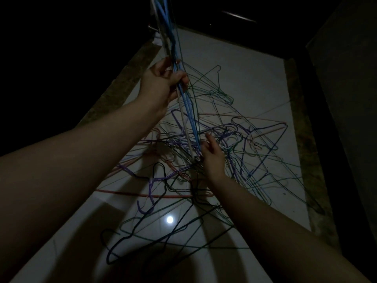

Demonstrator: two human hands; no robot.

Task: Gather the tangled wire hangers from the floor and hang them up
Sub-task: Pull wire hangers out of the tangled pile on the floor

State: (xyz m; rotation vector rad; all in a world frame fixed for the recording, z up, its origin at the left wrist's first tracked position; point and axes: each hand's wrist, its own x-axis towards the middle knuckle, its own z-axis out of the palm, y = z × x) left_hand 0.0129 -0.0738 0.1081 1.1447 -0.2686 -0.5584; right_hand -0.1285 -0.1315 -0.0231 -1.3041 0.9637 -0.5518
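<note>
Hangers everywhere on the pale tiled floor (246,82), a tangled heap of wire hangers (240,137) in purple, green, pink and blue sprawling across the middle of the tiles. Up high, the left hand (163,83) has its fingers and thumb curled tight round a raised bundle (190,119) of blue and white wires, which runs steeply from the top edge of the view down into the heap. Lower down, the right hand (212,155) is at the foot of that bundle, fingers loosely extended among the strands and touching them. It is too dark to tell whether it pinches a wire or only rests there. Nearer the person, a black hanger (130,237) lies flat on the tiles, apart from the thick of the knot, and a long red hanger (142,194) stretches across just beyond it. A round spot of light (170,219) glints off the floor between the two forearms. Dark walls close in on both sides.
</note>
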